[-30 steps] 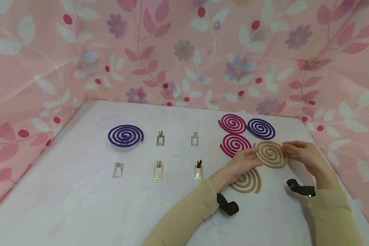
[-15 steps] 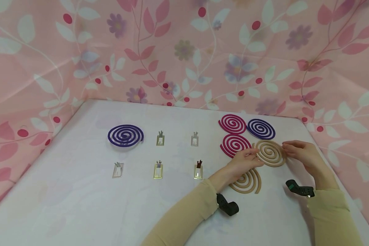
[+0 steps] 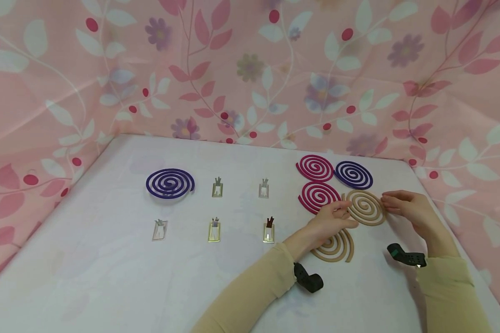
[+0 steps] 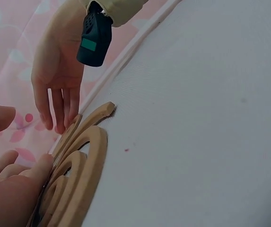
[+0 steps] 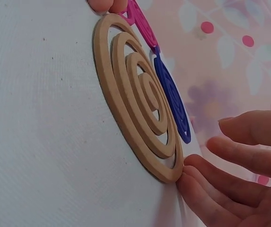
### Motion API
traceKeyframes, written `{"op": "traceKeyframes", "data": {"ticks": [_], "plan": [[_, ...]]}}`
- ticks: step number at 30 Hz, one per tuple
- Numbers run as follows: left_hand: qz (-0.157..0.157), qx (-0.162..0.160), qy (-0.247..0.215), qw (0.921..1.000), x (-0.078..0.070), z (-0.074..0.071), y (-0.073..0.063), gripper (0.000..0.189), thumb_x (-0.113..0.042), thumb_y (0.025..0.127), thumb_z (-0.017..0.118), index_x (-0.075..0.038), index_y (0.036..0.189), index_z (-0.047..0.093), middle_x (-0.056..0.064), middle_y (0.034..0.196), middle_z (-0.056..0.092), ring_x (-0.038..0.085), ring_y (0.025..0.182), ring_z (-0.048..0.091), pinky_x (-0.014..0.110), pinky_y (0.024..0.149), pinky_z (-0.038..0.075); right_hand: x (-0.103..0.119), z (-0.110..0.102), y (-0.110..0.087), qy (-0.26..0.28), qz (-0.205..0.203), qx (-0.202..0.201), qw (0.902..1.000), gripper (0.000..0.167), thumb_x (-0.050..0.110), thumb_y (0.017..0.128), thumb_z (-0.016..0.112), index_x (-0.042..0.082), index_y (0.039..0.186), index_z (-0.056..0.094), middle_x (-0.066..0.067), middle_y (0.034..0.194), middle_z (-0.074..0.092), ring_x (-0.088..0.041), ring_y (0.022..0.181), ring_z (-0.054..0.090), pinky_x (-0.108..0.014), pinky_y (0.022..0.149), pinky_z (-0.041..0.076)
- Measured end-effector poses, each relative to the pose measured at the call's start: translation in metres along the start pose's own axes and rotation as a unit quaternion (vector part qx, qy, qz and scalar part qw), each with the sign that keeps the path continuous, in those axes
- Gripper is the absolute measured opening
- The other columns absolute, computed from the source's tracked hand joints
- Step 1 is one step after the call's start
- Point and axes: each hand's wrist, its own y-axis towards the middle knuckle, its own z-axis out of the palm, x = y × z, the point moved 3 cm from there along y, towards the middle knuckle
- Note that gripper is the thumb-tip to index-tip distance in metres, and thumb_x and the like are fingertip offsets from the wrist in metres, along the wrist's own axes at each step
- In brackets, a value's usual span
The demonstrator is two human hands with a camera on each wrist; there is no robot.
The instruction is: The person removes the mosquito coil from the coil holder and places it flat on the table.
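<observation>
Right hand [image 3: 412, 212] has its fingers relaxed and slightly spread, tips touching the right rim of the farther tan spiral [image 3: 364, 206]. Left hand [image 3: 328, 220] is at the opposite rim, thumb apart from its fingers. That spiral's flat on the white table [image 3: 108, 277], just nearer than a purple spiral [image 3: 353, 175]; pretty much round, outer tail on its left pointing away.

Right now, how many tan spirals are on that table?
2: one tan spiral between the left hand and the right hand, and a second tan spiral below it in the head view, partly hidden behind the left hand.
</observation>
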Motion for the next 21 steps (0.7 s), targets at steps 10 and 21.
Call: {"op": "traceKeyframes", "data": {"ticks": [10, 21], "plan": [[0.01, 0.002, 0.016, 0.9998, 0.0014, -0.0002, 0.0012, 0.054, -0.003, 0.089, 0.072, -0.011, 0.139, 0.057, 0.01, 0.148, 0.052, 0.02, 0.136, 0.052, 0.032, 0.113, 0.042, -0.0004, -0.001, -0.0005, -0.004, 0.012, 0.005, 0.9999, 0.063, 0.032, 0.102, 0.056, -0.016, 0.139, 0.042, 0.028, 0.086, 0.064, 0.006, 0.081, 0.067, -0.009, 0.073, 0.054], [0.027, -0.011, 0.019, 0.9994, -0.0024, -0.0016, -0.0006, 0.055, 0.0, 0.088, 0.071, -0.007, 0.14, 0.054, 0.011, 0.148, 0.053, 0.024, 0.134, 0.053, 0.03, 0.108, 0.046, -0.0011, -0.0062, -0.0014, -0.062, 0.033, 0.01, 0.9975, 0.067, 0.041, 0.099, 0.058, -0.005, 0.145, 0.043, 0.033, 0.093, 0.055, 0.013, 0.086, 0.055, -0.011, 0.076, 0.051]]}}
